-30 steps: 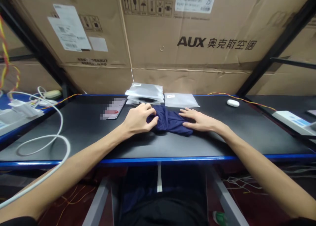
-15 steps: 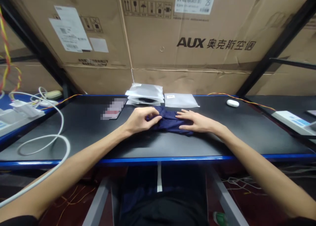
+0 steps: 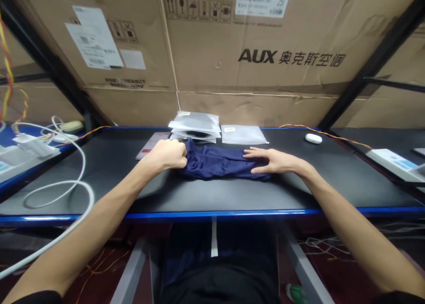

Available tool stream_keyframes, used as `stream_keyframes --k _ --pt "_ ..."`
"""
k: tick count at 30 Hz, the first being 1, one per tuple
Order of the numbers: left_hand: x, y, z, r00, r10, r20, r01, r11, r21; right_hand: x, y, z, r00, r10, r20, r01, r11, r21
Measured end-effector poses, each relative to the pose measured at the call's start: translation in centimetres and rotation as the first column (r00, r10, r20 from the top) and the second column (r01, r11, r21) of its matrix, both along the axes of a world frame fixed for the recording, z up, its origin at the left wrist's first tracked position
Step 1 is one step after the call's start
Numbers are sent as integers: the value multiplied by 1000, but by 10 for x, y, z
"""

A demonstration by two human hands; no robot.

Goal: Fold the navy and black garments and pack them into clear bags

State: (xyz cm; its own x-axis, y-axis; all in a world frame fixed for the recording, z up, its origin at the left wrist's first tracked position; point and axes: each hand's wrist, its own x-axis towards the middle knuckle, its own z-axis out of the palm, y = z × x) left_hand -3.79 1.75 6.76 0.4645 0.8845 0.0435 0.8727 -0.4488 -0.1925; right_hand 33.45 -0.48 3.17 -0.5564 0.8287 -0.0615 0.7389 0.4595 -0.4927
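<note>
A dark navy cloth (image 3: 221, 162), perhaps a garment, lies bunched in a wide strip across the black tabletop. My left hand (image 3: 171, 154) is closed in a fist on its left end, which rises a little in the grip. At the right end, my right hand (image 3: 274, 161) rests on the cloth with fingers stretched out and apart. Just behind the cloth are a stack of frosted plastic pouches (image 3: 195, 123) and a single frosted pouch (image 3: 245, 135). A phone (image 3: 156, 141) lies partly hidden behind my left hand.
A white earbud case (image 3: 314, 138) sits at the back right. White cables (image 3: 83, 166) loop over the left side. A power strip (image 3: 26, 155) stands left, a white box (image 3: 393, 162) right. Large cardboard boxes (image 3: 212, 64) wall off the back. The table has a blue front edge (image 3: 212, 215).
My left hand has moved left, drawing out the cloth's left end, so the strip is wider. My right hand has shifted slightly right and stays on the cloth.
</note>
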Motion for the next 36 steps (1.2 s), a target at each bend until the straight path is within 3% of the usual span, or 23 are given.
stream_keyframes --k 3,5,8,11,13,16,20,24,26,29,31,34,36 --pt "-5 3 0 999 34 18 -34 999 -17 -1 0 -1 1000 -2 -15 2 1000 0" --pt "-7 4 -1 996 24 86 -31 996 83 -1 0 -1 1000 2 -20 -1 1000 5" --pt "-4 5 -2 951 -138 277 76 972 223 -1 0 -2 999 2 -42 -1 1000 25" --pt "0 6 -4 874 -313 372 296 950 103 0 0 -2 994 -2 -110 11 997 76" --pt "-1 8 -7 866 -341 366 374 927 -22 2 1 -1 989 -9 -147 27 992 120" --pt "-4 14 -14 899 -298 320 351 928 -124 5 2 0 993 -7 -119 25 988 152" --pt "-8 20 -17 909 -261 324 317 939 -134 7 3 0 997 24 -73 -13 988 153" --pt "-9 17 -7 845 -277 457 370 921 -125 5 0 7 985 54 -165 -25 985 170" --pt "-10 12 2 805 -252 537 401 898 -180 4 -5 13 972 32 -234 0 991 135" --pt "-15 5 16 759 -196 621 489 802 -344 6 -12 25 955 -41 -293 34 999 -30" --pt "-17 2 21 747 -175 641 567 673 -476 7 -16 30 957 -26 -290 -22 987 -162" --pt "-18 0 20 772 -205 602 619 459 -637 8 -18 31 958 99 -268 -183 934 -308" --pt "-16 0 16 794 -241 558 607 382 -697 6 -17 29 950 167 -263 -261 888 -379"
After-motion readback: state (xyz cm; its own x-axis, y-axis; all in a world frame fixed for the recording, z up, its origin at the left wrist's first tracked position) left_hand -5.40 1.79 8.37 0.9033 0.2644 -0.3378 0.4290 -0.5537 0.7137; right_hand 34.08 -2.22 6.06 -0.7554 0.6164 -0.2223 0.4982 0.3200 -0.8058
